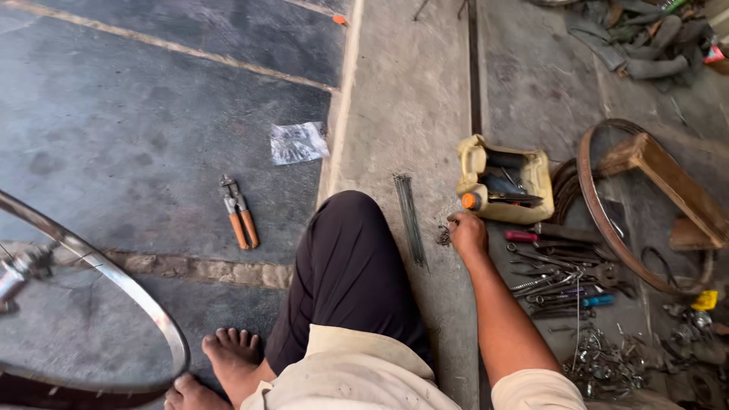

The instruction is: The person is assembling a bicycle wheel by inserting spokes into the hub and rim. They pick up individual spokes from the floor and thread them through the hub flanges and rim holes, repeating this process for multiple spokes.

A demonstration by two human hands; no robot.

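I sit on the floor with my knee in dark trousers (345,266) bent in front of me. My right hand (466,231) reaches down to the concrete floor, fingers pinched at a small heap of tiny metal parts (443,236). A bundle of thin steel spokes (410,219) lies just left of that heap. My left hand is out of view. A shiny bicycle wheel rim (114,285) with its hub (19,269) stands at the lower left, near my bare feet (228,353).
Orange-handled pliers (239,212) and a clear plastic wrapper (298,142) lie on the dark slab. A cut-open yellow jerrycan (505,182) holds tools. Spanners (558,277), a rusty rim (607,220), a wooden stool (668,182) and scrap tubes (645,38) crowd the right.
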